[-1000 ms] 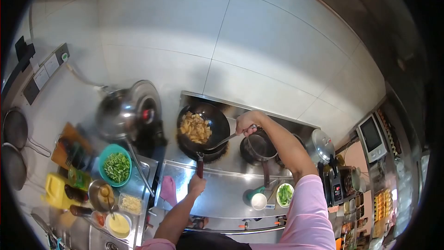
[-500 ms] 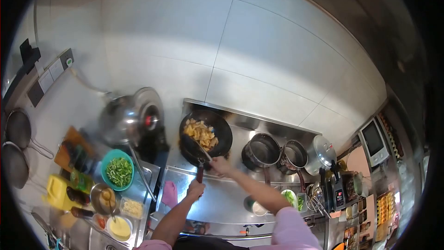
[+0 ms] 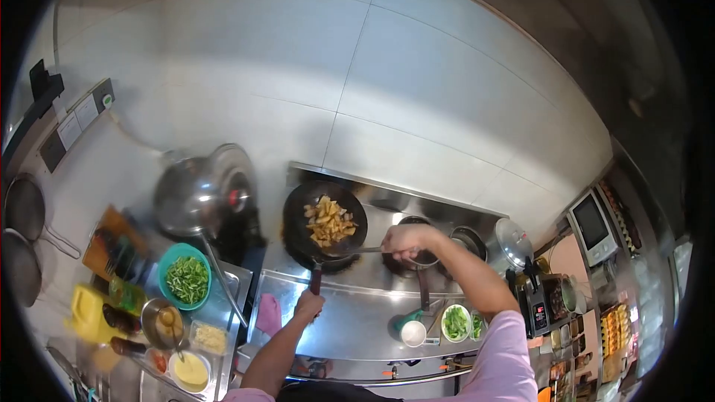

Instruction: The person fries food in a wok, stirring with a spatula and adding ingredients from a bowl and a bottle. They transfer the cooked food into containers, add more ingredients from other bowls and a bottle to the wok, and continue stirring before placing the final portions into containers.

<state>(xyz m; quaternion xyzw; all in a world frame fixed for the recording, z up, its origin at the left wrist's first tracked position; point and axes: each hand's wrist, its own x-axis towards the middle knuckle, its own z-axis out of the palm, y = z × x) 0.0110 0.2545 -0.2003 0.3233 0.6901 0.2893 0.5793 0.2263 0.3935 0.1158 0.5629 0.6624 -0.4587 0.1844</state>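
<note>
A dark wok [image 3: 296, 227] sits on the stove with browned, yellowish chopped pieces of food [image 3: 331, 219] gathered in it. My left hand [image 3: 308, 305] is closed around the wok's handle [image 3: 316, 279], which points toward me. To the right of the wok, my right hand [image 3: 411, 243] is closed on the handle of a spatula [image 3: 365, 251]. The spatula lies nearly level across the wok's near right rim, its head low inside, near the food. Behind my right hand and forearm, a saucepan [image 3: 424, 259] is partly hidden.
Further right stand another pan [image 3: 468, 240] and a lidded pot [image 3: 514, 244]. Bowls of greens [image 3: 455, 323] and a white cup [image 3: 413, 333] rest at the front. On the left are a teal bowl of chopped greens [image 3: 206, 272], a kettle [image 3: 186, 197] and a pink cloth [image 3: 269, 314].
My right hand has swung right and slightly up, turning the spatula from a steep slant to nearly level. Its head has moved from the food's left side to the wok's near side.
</note>
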